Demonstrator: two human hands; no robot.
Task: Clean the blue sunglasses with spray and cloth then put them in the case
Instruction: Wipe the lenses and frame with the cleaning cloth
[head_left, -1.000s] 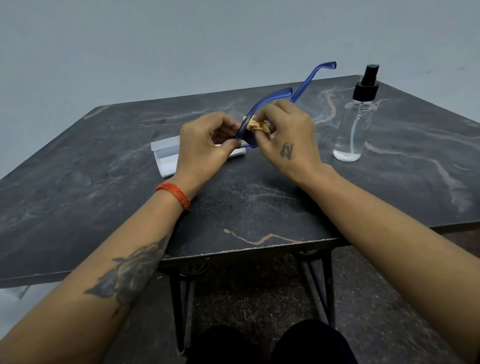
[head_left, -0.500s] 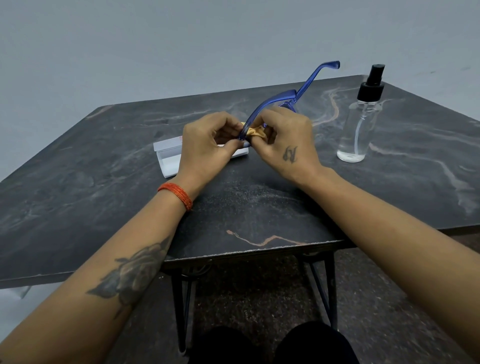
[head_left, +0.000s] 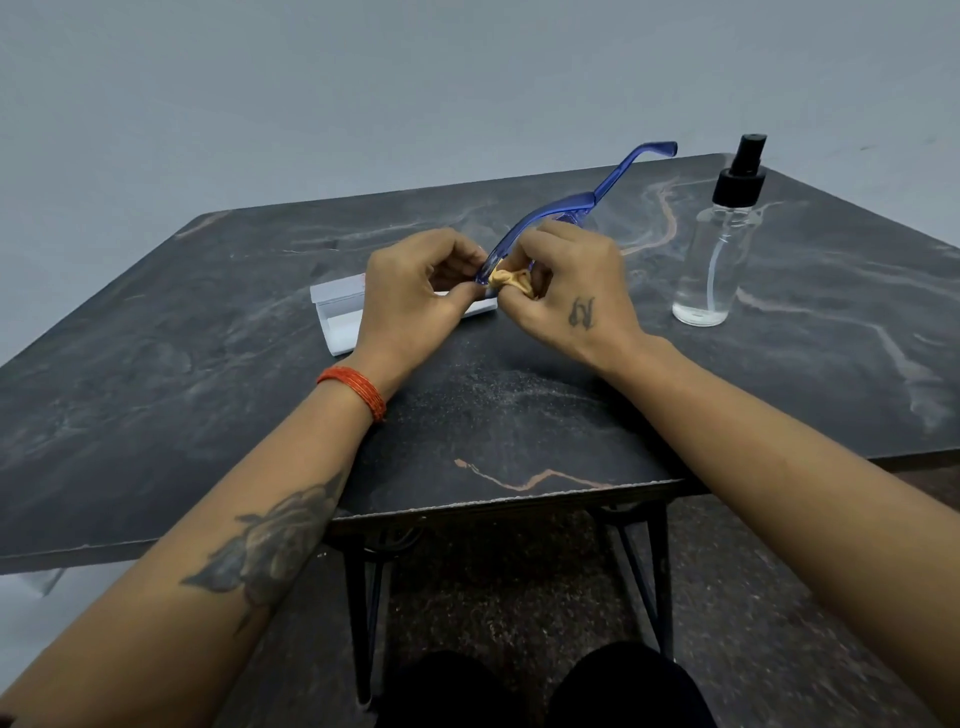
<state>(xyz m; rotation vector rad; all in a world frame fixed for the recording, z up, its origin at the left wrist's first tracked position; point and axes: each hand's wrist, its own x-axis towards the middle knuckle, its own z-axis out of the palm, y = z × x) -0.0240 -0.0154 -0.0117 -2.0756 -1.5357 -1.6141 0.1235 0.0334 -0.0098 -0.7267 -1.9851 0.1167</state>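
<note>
Blue translucent sunglasses are held above the table, one temple arm pointing up and to the far right. My left hand pinches the near end of the frame. My right hand presses a small tan cloth against the lens by that near end. The lens itself is mostly hidden by my fingers. A white open case lies on the table behind my left hand, partly covered by it. A clear spray bottle with a black pump stands upright to the right of my hands.
The dark marbled table reaches from the left edge to the right edge of view, its front edge just below my forearms. Black metal table legs and a dark floor show below. A plain grey wall stands behind.
The cloth has slid along the lens toward the near end of the frame, with my right hand following. The sunglasses have tilted slightly. The left hand's grip is unchanged.
</note>
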